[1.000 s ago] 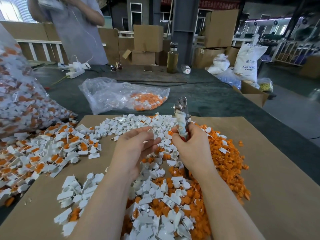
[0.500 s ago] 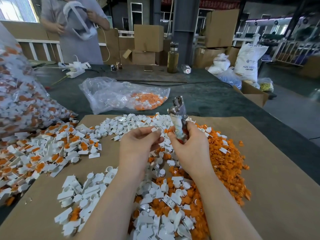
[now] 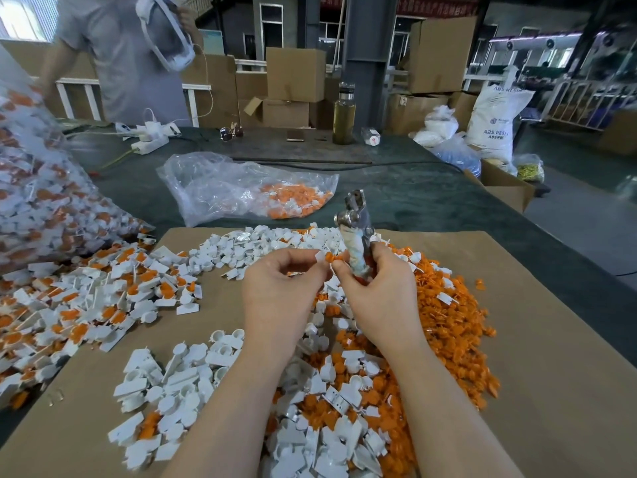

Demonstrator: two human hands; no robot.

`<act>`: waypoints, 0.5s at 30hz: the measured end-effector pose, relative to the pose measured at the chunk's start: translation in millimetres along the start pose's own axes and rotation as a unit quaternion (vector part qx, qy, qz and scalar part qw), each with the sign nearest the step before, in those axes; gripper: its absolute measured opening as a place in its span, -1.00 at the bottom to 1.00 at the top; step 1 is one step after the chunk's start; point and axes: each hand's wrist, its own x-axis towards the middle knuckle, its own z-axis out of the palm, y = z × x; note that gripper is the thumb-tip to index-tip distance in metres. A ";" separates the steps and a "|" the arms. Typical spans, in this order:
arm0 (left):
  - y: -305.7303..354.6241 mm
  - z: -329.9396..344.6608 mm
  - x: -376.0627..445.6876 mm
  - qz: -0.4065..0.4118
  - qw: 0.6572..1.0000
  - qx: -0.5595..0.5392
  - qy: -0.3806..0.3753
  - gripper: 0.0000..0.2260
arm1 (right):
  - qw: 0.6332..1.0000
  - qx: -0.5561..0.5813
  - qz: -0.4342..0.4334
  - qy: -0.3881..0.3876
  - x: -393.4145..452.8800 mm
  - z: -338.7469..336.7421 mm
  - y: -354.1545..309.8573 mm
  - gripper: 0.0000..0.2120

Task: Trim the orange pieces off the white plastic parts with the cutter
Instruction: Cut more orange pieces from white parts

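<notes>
My left hand (image 3: 281, 293) pinches a small white plastic part with an orange piece (image 3: 329, 257) between thumb and fingertips, above the heap. My right hand (image 3: 377, 294) grips the metal cutter (image 3: 355, 225) by its cloth-wrapped handles, jaws pointing up, and its thumb touches the orange piece. Beneath both hands lies a mixed heap of white parts and orange offcuts (image 3: 348, 401) on brown cardboard (image 3: 551, 357). Untrimmed white-and-orange parts (image 3: 79, 305) spread out on the left.
A big clear bag of untrimmed parts (image 3: 41, 201) leans at far left. Another bag with orange bits (image 3: 248, 191) lies behind the cardboard on the green table (image 3: 413, 194). A person (image 3: 127, 60) stands beyond the table. A bottle (image 3: 344, 115), power strip (image 3: 151, 138) and boxes sit further back.
Both hands rose from the heap and came together. My left hand now holds a white-and-orange part up beside the cutter. The person behind lifted a white object higher.
</notes>
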 end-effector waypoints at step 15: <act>-3.1 -1.4 1.1 0.124 0.982 0.140 -0.034 -0.83 | 0.999 -0.047 0.001 -0.022 1.8 -2.9 -0.3 -0.85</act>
